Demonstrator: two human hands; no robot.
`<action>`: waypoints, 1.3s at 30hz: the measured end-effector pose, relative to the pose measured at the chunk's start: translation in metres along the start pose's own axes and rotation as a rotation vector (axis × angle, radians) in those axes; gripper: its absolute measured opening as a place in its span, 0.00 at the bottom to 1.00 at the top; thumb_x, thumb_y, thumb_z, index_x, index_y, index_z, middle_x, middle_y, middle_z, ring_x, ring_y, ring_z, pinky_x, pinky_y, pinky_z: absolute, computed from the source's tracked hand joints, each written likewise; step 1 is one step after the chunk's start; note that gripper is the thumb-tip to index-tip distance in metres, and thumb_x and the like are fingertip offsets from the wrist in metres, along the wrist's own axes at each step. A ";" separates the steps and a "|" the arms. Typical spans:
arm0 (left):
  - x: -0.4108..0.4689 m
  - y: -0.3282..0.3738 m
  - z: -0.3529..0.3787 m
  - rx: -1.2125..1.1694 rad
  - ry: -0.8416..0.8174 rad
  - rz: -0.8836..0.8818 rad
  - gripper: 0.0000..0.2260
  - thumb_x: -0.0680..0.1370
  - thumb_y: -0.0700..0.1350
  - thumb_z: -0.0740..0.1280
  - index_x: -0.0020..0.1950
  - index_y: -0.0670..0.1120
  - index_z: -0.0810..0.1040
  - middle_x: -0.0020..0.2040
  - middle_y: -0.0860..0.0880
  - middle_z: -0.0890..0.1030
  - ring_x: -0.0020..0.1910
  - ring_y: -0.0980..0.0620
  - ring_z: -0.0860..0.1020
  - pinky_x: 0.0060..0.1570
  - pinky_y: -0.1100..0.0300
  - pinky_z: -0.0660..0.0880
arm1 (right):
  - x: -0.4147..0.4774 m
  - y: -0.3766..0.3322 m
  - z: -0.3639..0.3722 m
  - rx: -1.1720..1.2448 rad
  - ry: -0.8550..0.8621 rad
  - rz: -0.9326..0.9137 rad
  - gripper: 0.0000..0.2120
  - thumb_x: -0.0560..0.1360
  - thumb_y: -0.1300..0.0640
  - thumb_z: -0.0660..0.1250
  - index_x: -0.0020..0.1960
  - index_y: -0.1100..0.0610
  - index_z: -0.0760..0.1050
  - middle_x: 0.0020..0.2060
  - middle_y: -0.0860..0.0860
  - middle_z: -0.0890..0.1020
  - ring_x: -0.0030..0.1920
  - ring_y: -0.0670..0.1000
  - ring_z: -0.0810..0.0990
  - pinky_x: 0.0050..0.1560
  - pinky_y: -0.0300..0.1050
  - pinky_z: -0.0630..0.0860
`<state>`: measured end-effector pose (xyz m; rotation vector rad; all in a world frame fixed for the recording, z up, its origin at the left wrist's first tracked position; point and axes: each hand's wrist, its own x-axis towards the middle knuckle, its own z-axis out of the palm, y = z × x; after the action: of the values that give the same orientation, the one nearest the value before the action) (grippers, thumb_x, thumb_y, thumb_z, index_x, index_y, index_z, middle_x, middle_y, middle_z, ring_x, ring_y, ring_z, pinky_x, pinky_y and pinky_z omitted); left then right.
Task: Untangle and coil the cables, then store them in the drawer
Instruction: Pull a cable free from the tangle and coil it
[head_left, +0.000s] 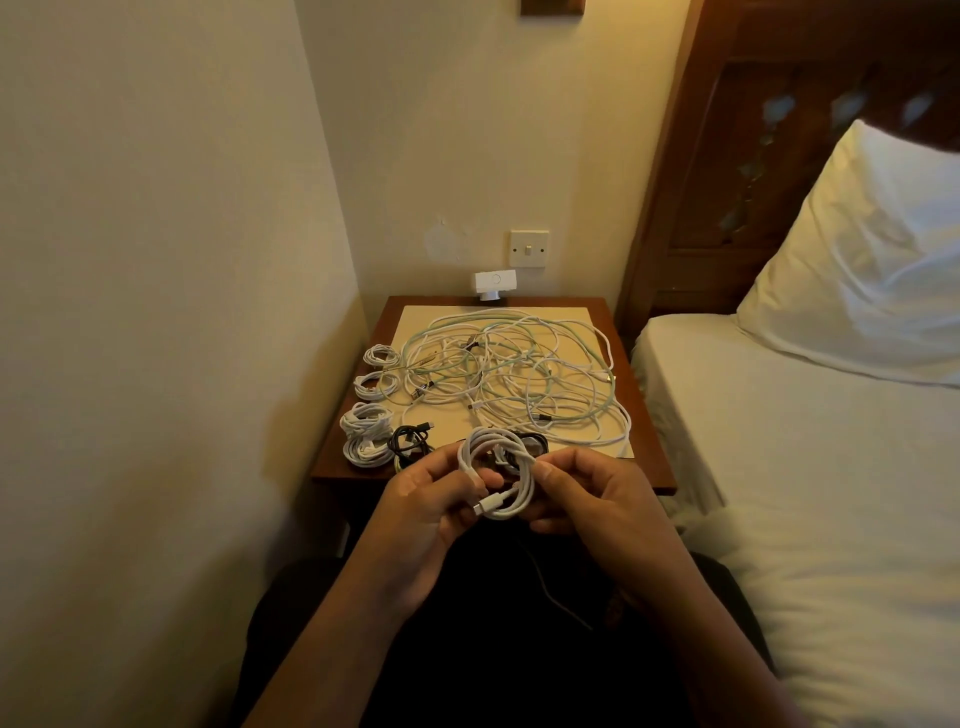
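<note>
Grips white cable coil (511, 467) just before bedside table (644, 415), left hand (431, 499) pinching connector end, right hand (587, 499) curled round loops, seemingly to keep turns together; leaves tangled cables (519, 374) mid-table, finished coils (366, 421) along its left edge.

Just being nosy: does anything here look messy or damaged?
Yes. A tangle of white and pale green cables sprawls over the table, unlike the neat coils along its left edge. Wall paint looks patched left of the switch.
</note>
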<state>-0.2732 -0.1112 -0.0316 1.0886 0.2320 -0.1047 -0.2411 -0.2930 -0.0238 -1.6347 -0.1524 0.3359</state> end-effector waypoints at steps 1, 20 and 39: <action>-0.001 0.000 0.000 0.017 -0.001 0.000 0.16 0.77 0.31 0.64 0.63 0.42 0.82 0.47 0.40 0.82 0.47 0.48 0.81 0.46 0.57 0.76 | 0.000 0.000 0.000 0.013 0.004 0.013 0.06 0.82 0.58 0.66 0.54 0.58 0.82 0.43 0.54 0.88 0.45 0.52 0.88 0.47 0.47 0.85; -0.007 0.006 -0.011 0.520 -0.153 -0.008 0.19 0.76 0.32 0.71 0.63 0.49 0.81 0.50 0.36 0.83 0.42 0.45 0.75 0.35 0.62 0.73 | -0.002 0.006 -0.003 -0.121 -0.045 -0.003 0.04 0.79 0.59 0.71 0.52 0.55 0.85 0.43 0.53 0.87 0.44 0.51 0.87 0.46 0.44 0.84; -0.005 -0.004 -0.021 -0.193 -0.181 -0.164 0.20 0.75 0.36 0.68 0.67 0.41 0.80 0.57 0.38 0.83 0.47 0.46 0.82 0.50 0.53 0.81 | 0.003 0.014 0.000 -0.049 -0.044 0.101 0.06 0.81 0.53 0.69 0.56 0.52 0.81 0.42 0.49 0.86 0.42 0.46 0.85 0.43 0.42 0.81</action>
<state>-0.2818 -0.0949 -0.0428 0.8616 0.1644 -0.3202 -0.2400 -0.2933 -0.0378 -1.6871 -0.1122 0.4490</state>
